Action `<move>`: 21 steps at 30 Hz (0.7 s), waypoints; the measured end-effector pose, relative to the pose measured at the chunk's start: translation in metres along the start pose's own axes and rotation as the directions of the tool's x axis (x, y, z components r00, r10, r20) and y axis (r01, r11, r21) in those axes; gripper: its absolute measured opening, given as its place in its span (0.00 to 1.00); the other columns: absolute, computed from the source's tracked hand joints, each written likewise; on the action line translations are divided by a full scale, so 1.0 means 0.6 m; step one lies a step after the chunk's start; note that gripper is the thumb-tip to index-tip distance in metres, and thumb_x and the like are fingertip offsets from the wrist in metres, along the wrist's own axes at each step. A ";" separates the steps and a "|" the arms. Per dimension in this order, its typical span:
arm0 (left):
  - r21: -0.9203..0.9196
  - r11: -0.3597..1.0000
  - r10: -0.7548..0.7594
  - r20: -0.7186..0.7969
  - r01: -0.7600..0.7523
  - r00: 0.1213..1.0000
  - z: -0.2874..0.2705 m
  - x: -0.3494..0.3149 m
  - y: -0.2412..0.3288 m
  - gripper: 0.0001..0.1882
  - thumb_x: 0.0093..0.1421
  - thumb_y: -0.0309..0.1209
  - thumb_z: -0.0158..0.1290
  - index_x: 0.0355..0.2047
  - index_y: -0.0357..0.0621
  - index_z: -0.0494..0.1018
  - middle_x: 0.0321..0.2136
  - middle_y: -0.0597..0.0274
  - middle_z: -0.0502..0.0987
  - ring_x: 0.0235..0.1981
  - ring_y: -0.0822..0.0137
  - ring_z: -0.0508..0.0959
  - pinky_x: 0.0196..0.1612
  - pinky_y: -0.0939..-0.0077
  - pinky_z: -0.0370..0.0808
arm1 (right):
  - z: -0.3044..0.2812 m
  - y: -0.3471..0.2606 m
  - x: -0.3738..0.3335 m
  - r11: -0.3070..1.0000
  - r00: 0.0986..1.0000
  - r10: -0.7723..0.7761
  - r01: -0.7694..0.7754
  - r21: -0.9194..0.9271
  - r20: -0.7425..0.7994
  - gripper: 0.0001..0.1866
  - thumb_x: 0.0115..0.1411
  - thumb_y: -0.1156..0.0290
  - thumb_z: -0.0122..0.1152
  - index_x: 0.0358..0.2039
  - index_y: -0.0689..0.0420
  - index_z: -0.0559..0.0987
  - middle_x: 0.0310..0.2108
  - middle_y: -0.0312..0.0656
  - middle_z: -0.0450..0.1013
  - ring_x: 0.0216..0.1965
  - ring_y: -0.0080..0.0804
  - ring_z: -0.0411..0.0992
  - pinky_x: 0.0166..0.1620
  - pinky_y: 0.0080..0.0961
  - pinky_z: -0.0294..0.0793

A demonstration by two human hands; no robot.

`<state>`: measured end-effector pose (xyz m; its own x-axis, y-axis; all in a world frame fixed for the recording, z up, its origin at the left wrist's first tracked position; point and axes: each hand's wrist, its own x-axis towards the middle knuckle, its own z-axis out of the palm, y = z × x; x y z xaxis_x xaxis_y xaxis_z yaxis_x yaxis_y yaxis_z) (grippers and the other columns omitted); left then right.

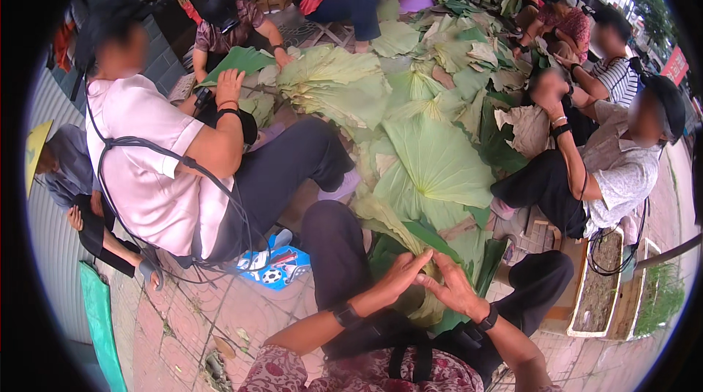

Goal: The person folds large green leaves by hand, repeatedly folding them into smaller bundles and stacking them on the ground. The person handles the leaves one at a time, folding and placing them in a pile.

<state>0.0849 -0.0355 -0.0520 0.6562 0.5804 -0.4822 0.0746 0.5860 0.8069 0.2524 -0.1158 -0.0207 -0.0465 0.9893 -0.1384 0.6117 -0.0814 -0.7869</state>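
Observation:
My left hand (401,276) and my right hand (457,289) meet above my lap, fingertips close together. Between them they pinch the edge of a lotus leaf (389,222), pale green and folded, which slants up and away to the left. More leaf, yellowish and green, hangs below my hands over my lap. Just beyond lies a broad, flat lotus leaf (432,172) with ribs spreading from its centre. Part of the grip is hidden behind my own fingers.
A long heap of lotus leaves (417,84) runs away ahead, with several people seated along both sides. Close on my left sits a person in a pink shirt (146,143), a blue bag (274,267) beside them. Planter boxes (597,286) stand to the right.

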 end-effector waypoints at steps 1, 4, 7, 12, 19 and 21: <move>-0.046 0.999 0.001 -0.003 -0.001 1.000 0.018 -0.004 0.013 0.24 0.70 0.49 0.51 0.49 0.38 0.71 0.40 0.64 0.71 0.41 0.74 0.74 0.46 0.72 0.78 | 0.001 0.014 0.000 0.996 1.000 0.021 -0.020 0.089 -0.006 0.39 0.67 0.49 0.56 0.65 0.71 0.63 0.61 0.67 0.66 0.63 0.61 0.65 0.64 0.43 0.64; -0.065 0.998 0.015 -0.035 -0.017 0.999 0.029 -0.001 0.020 0.33 0.68 0.56 0.50 0.53 0.34 0.70 0.44 0.57 0.73 0.44 0.67 0.77 0.47 0.67 0.79 | -0.002 0.009 -0.005 0.984 0.999 -0.006 0.016 0.178 -0.053 0.39 0.69 0.49 0.53 0.65 0.71 0.63 0.60 0.67 0.66 0.63 0.61 0.65 0.65 0.43 0.64; -0.067 0.998 -0.020 -0.041 0.017 0.999 0.025 -0.001 0.017 0.37 0.67 0.60 0.49 0.55 0.33 0.69 0.46 0.53 0.74 0.46 0.62 0.78 0.47 0.63 0.80 | -0.001 0.007 0.000 0.982 0.999 0.004 0.003 0.187 -0.040 0.36 0.70 0.50 0.50 0.64 0.69 0.64 0.58 0.67 0.68 0.61 0.61 0.66 0.62 0.43 0.65; -0.040 0.998 -0.056 -0.032 0.055 0.998 0.019 -0.002 0.016 0.34 0.70 0.57 0.47 0.56 0.34 0.68 0.48 0.53 0.74 0.48 0.62 0.78 0.48 0.64 0.80 | 0.010 0.005 0.000 0.965 0.996 0.046 -0.025 0.260 -0.074 0.33 0.71 0.51 0.47 0.63 0.69 0.66 0.57 0.65 0.69 0.59 0.58 0.69 0.59 0.43 0.68; -0.024 0.998 -0.051 -0.023 0.050 0.998 0.013 0.002 0.001 0.31 0.69 0.52 0.51 0.55 0.32 0.68 0.49 0.51 0.75 0.48 0.57 0.80 0.49 0.63 0.81 | 0.021 0.024 -0.004 0.671 0.982 0.189 -0.119 0.732 -0.014 0.32 0.73 0.52 0.40 0.62 0.68 0.68 0.59 0.48 0.70 0.63 0.38 0.65 0.66 0.30 0.57; 0.000 0.997 -0.073 -0.054 0.073 0.996 0.017 0.005 0.004 0.28 0.69 0.46 0.53 0.55 0.32 0.68 0.49 0.51 0.75 0.48 0.56 0.81 0.49 0.63 0.81 | 0.033 0.050 -0.004 0.648 0.952 0.306 -0.196 0.736 -0.015 0.32 0.73 0.51 0.40 0.61 0.68 0.69 0.59 0.47 0.71 0.61 0.36 0.66 0.65 0.30 0.59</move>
<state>0.0949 -0.0382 -0.0478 0.6075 0.5655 -0.5577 0.1224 0.6271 0.7692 0.2552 -0.1231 -0.0560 0.1549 0.9188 -0.3632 -0.1758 -0.3361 -0.9253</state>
